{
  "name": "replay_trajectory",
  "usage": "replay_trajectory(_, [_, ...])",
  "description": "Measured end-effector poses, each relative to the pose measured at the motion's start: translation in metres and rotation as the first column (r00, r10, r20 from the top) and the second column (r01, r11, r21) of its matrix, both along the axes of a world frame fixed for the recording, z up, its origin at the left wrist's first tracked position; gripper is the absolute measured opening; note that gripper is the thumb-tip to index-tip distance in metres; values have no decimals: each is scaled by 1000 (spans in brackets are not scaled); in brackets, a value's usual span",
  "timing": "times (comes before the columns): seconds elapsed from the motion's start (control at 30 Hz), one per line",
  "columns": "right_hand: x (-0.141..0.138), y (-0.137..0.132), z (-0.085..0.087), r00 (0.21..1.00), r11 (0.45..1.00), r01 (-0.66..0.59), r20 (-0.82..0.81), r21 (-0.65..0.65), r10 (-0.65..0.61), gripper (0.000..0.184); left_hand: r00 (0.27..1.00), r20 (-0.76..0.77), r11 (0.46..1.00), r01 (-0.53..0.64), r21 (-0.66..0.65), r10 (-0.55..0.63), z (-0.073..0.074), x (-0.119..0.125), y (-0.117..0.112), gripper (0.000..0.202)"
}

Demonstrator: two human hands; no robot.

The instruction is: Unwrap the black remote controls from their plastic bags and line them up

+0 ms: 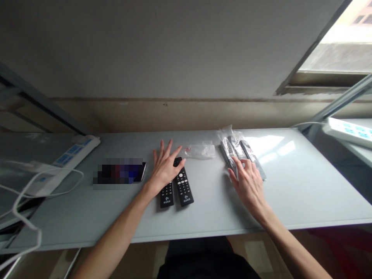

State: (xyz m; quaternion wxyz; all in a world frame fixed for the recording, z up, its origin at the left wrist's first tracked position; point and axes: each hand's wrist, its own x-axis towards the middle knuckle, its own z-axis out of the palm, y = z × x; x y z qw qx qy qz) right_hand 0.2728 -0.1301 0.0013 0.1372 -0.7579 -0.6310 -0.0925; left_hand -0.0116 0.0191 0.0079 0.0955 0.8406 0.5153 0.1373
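Observation:
Two black remote controls (183, 188) lie side by side near the middle of a pale grey table (305, 186). My left hand (164, 166) rests flat on their far ends, fingers spread and open. An empty clear plastic bag (200, 151) lies just beyond that hand. To the right, a small stack of remotes wrapped in clear plastic (238, 149) lies at an angle. My right hand (250, 182) lies on the near end of that stack, fingers stretched out and open.
A phone (141, 172) lies left of my left hand. A white power strip (74, 153) with cables sits at the far left, and another power strip (348, 131) at the far right. A wall rises behind the table, with a window at the upper right.

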Motion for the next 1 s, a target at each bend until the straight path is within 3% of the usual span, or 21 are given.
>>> replay_trajectory(0.2, [-4, 6, 7, 996, 991, 72, 51, -110, -67, 55, 991, 120, 998, 62, 27, -65, 0, -2, 2, 55])
replay_trajectory(0.47, [-4, 25, 24, 990, 959, 131, 90, -250, -112, 64, 940, 178, 957, 285, 53, -290, -3, -3, 0, 41])
replay_trajectory(0.7, [-5, 33, 41, 998, 972, 44, -26, -229, -51, 79, 886, 350, 950, 252, 183, -303, 6, -3, -1, 37])
replay_trajectory(0.8, [-15, 31, 54, 996, 994, 69, -53, -79, -73, 75, 801, 527, 959, 228, 169, -283, 9, -4, -2, 35])
replay_trajectory(0.87, [-24, 34, 58, 997, 999, 7, -83, 43, -3, 73, 688, 690, 964, 259, 58, -226, 11, -3, -2, 39])
replay_trajectory(0.93, [-30, 42, 57, 979, 978, -143, -125, 153, 162, 72, 546, 828, 921, 375, -106, -127, 13, -2, -3, 51])
replay_trajectory(1.0, [-34, 55, 51, 913, 912, -345, -147, 223, 381, 72, 413, 911, 829, 513, -221, -12, 15, -2, -5, 68])
